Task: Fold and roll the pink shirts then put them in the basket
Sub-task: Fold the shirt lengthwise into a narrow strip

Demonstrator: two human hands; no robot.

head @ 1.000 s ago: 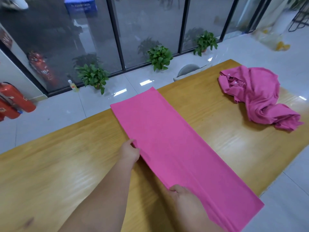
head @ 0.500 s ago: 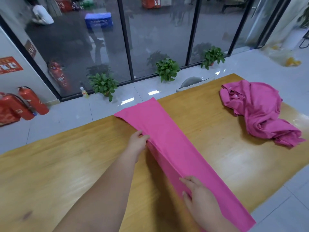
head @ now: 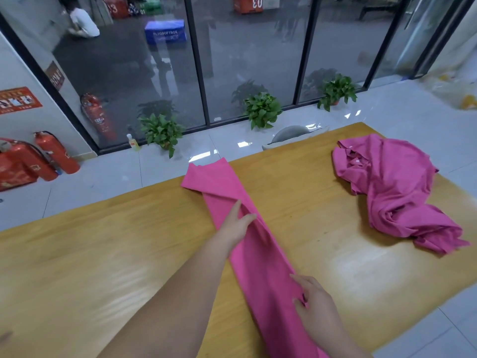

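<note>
Pale floor tiles (head: 387,120) and a dark-framed glass wall (head: 201,60) lie beyond the wooden table (head: 90,254). Three potted plants (head: 262,109) stand along the foot of the glass, and red fire extinguishers (head: 55,152) stand at the far left.

On the table lies the folded pink shirt (head: 260,267), laid flat as a long narrow strip. Its long axis runs diagonally. The far end sits at the table's far edge, left of centre, and points toward the glass. The near end runs off the bottom of the view to the right. At the far end the layers spread a little wider and look loose, with a fold line showing.

The left grip (head: 236,224) rests on top of the strip about a third of the way along from the far end. It is open, with its straight fingers pointing across the cloth toward the right. The right grip (head: 316,303) lies at the strip's right edge, nearer the person, with its fingers bent against the cloth. Whether they pinch the edge or only press on it cannot be told. The strip passes under both grips and stretches between them.

The crumpled pink shirt (head: 392,192) lies in a heap on the right part of the table, well apart from the strip and both grips.
</note>
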